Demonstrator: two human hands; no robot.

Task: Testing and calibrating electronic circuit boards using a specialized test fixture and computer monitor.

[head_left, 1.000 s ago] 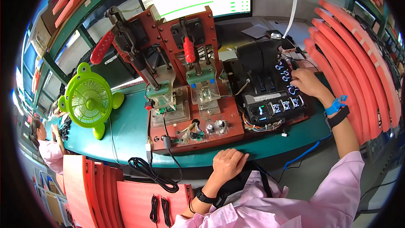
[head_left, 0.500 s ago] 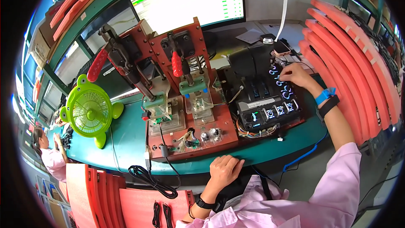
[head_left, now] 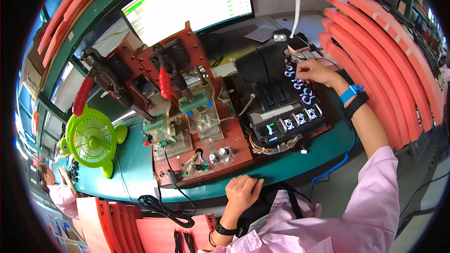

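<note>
Right hand point(head_left: 315, 73) on move, folks! I see it sliding farther up knob row point(head_left: 306, 99) of black control panel point(head_left: 294, 99), fingers point(head_left: 302, 70) now at higher knobs, lowest one clearer. My view swings right: monitor point(head_left: 190, 7), red fixture point(head_left: 234, 147), green fan point(head_left: 93, 138) drifting left.

Blk boxy control panel point(head_left: 293, 98) w/ white-lit round knobs point(head_left: 307, 99) & lt grey label strip point(head_left: 280, 111). Brownish-red fixture base point(head_left: 234, 147), bright red lever grip point(head_left: 165, 83). Lime-grn frog-shaped plastic fan point(head_left: 93, 140). Dk grn flat bench point(head_left: 290, 161). Plain pink fabric sleeve point(head_left: 377, 182), bright blue wrist strap point(head_left: 350, 93). Salmon-red foam sheets point(head_left: 375, 51).
</note>
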